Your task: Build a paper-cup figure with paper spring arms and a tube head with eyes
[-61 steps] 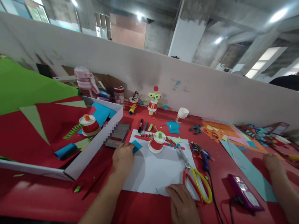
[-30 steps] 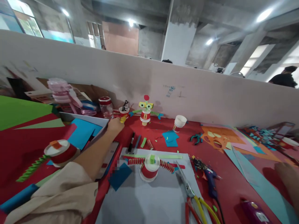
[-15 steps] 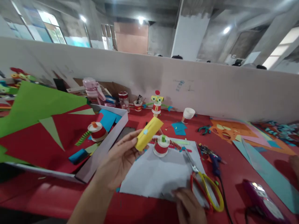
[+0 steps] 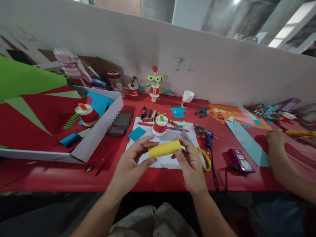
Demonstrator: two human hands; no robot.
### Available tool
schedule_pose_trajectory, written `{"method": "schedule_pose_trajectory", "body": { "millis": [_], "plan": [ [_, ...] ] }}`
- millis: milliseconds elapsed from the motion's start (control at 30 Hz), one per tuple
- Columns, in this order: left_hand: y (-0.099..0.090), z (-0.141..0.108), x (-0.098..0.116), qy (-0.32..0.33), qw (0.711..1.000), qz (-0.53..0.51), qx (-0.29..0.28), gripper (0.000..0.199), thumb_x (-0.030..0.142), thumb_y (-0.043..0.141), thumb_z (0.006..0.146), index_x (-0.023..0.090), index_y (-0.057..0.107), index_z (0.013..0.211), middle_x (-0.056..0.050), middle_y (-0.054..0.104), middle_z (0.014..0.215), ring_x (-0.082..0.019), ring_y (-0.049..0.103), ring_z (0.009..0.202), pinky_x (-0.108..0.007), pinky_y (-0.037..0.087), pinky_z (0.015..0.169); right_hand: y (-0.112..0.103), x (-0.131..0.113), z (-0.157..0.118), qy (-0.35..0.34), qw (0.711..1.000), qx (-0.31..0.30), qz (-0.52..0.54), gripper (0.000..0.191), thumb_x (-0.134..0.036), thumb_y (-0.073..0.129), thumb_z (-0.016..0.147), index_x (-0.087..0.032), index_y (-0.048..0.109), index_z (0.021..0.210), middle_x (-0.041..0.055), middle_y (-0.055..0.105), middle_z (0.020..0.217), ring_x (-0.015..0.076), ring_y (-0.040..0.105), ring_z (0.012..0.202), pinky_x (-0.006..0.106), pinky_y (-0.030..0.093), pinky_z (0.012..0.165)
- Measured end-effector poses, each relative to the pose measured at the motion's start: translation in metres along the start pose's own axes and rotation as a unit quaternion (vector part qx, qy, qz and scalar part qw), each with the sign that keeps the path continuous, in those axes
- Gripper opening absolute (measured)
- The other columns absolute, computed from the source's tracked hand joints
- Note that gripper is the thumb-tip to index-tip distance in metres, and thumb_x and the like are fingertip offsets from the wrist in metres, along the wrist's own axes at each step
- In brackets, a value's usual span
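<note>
A yellow paper tube [image 4: 164,149] lies level between my two hands, above the white paper [image 4: 145,163]. My left hand [image 4: 135,156] has its fingers and thumb around the tube's left end. At the other end, my right hand [image 4: 189,159] pinches the tube between thumb and fingers. Just beyond it stands a red and white paper cup figure [image 4: 160,126] with folded red spring arms and a green tab on top. Scissors with yellow handles [image 4: 206,159] lie beside my right hand, partly hidden by it. A blue paper square [image 4: 137,133] is near my left hand.
A white box [image 4: 96,138] with coloured paper stands left. At the back are a finished-looking cup robot [image 4: 154,87] and stacked cups [image 4: 187,98]. A glue gun [image 4: 208,136] and purple device [image 4: 240,160] lie right. Another person's arm [image 4: 283,164] rests at far right.
My right hand has come up from beside the scissors and taken the tube's right end. The tube has moved lower and turned nearly level. The view has tilted down.
</note>
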State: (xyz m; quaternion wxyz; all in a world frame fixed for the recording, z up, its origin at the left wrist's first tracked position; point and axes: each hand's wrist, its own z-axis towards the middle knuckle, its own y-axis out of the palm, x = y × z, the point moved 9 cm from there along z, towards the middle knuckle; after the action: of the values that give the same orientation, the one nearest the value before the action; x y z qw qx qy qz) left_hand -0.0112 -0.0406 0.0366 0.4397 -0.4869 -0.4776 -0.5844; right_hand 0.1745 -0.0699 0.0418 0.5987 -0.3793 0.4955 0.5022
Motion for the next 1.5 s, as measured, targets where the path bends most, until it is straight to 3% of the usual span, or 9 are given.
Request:
{"method": "schedule_pose_trajectory", "body": {
  "millis": [133, 233, 333, 467, 633, 767, 1100, 1300, 1500],
  "plan": [
    [-0.001, -0.005, 0.003, 0.056, 0.998, 0.020, 0.000, 0.049, 0.021, 0.080, 0.072, 0.026, 0.069, 0.119, -0.008, 0.065, 0.131, -0.027, 0.059, 0.124, -0.038, 0.048, 0.105, 0.001, 0.009, -0.005, 0.004, 0.997, -0.029, 0.078, 0.025, -0.030, 0.071, 0.089, -0.029, 0.067, 0.114, 0.0024, 0.072, 0.109, 0.0174, 0.067, 0.092, 0.030, 0.058, 0.081],
    [0.006, -0.007, -0.008, 0.030, 0.999, -0.028, -0.033, 0.061, 0.022, 0.084, 0.069, 0.028, 0.065, 0.126, -0.009, 0.058, 0.142, -0.029, 0.052, 0.133, -0.035, 0.049, 0.104, 0.003, 0.007, -0.009, -0.025, 0.996, -0.056, 0.072, 0.025, -0.023, 0.070, 0.089, -0.031, 0.068, 0.113, 0.0021, 0.070, 0.119, 0.0172, 0.066, 0.105, 0.030, 0.056, 0.089],
    [0.003, -0.006, -0.022, -0.010, 0.998, -0.056, -0.012, 0.051, 0.026, 0.080, 0.075, 0.026, 0.064, 0.124, -0.009, 0.067, 0.126, -0.026, 0.060, 0.122, -0.033, 0.053, 0.096, 0.005, 0.008, -0.010, -0.034, 0.996, -0.063, 0.058, 0.023, -0.022, 0.071, 0.089, -0.030, 0.068, 0.110, 0.0037, 0.069, 0.124, 0.0191, 0.065, 0.112, 0.032, 0.055, 0.093],
    [-0.004, -0.004, -0.032, -0.010, 0.998, -0.065, 0.019, 0.048, 0.024, 0.080, 0.075, 0.024, 0.064, 0.120, -0.007, 0.070, 0.115, -0.023, 0.065, 0.110, -0.032, 0.054, 0.090, 0.011, 0.019, -0.010, -0.004, 0.994, -0.079, 0.069, 0.029, -0.026, 0.072, 0.087, -0.028, 0.065, 0.116, 0.0063, 0.065, 0.131, 0.0210, 0.065, 0.114, 0.035, 0.054, 0.095],
    [-0.003, 0.000, -0.039, -0.011, 0.996, -0.090, 0.010, 0.049, 0.020, 0.081, 0.074, 0.027, 0.065, 0.119, -0.004, 0.070, 0.117, -0.019, 0.064, 0.110, -0.026, 0.052, 0.090, 0.013, 0.030, -0.009, 0.026, 0.996, -0.055, 0.072, 0.028, -0.031, 0.074, 0.086, -0.026, 0.065, 0.111, 0.0072, 0.070, 0.123, 0.0208, 0.067, 0.109, 0.035, 0.055, 0.093],
    [0.001, 0.001, -0.044, -0.026, 0.993, -0.117, 0.010, 0.038, 0.021, 0.079, 0.076, 0.027, 0.068, 0.112, -0.003, 0.069, 0.119, -0.017, 0.064, 0.107, -0.024, 0.052, 0.088, 0.010, 0.032, -0.008, 0.019, 0.997, -0.029, 0.062, 0.023, -0.030, 0.075, 0.084, -0.026, 0.066, 0.105, 0.0064, 0.071, 0.121, 0.0212, 0.067, 0.110, 0.037, 0.055, 0.096],
    [0.003, -0.001, -0.059, -0.060, 0.994, -0.086, 0.006, 0.028, 0.030, 0.078, 0.075, 0.022, 0.070, 0.100, -0.003, 0.071, 0.101, -0.018, 0.066, 0.094, -0.026, 0.054, 0.082, 0.007, 0.046, -0.009, 0.041, 0.997, -0.050, 0.043, 0.025, -0.030, 0.075, 0.083, -0.024, 0.065, 0.106, 0.0076, 0.068, 0.126, 0.0218, 0.065, 0.112, 0.034, 0.054, 0.092],
    [0.005, -0.001, -0.060, -0.071, 0.996, -0.045, 0.009, 0.032, 0.034, 0.080, 0.070, 0.021, 0.070, 0.098, -0.004, 0.071, 0.102, -0.019, 0.066, 0.089, -0.028, 0.056, 0.078, 0.010, 0.051, -0.009, 0.047, 0.998, -0.042, 0.023, 0.023, -0.033, 0.072, 0.085, -0.024, 0.067, 0.105, 0.0048, 0.072, 0.105, 0.0193, 0.067, 0.096, 0.031, 0.056, 0.082],
    [0.007, 0.003, -0.069, -0.074, 0.997, -0.025, -0.016, 0.036, 0.044, 0.074, 0.077, 0.022, 0.072, 0.106, -0.007, 0.072, 0.108, -0.023, 0.069, 0.094, -0.034, 0.057, 0.085, 0.007, 0.052, -0.006, 0.031, 0.999, -0.025, -0.008, 0.023, -0.034, 0.071, 0.085, -0.023, 0.067, 0.104, 0.0051, 0.072, 0.101, 0.0196, 0.067, 0.091, 0.031, 0.057, 0.080]
  ]
}}
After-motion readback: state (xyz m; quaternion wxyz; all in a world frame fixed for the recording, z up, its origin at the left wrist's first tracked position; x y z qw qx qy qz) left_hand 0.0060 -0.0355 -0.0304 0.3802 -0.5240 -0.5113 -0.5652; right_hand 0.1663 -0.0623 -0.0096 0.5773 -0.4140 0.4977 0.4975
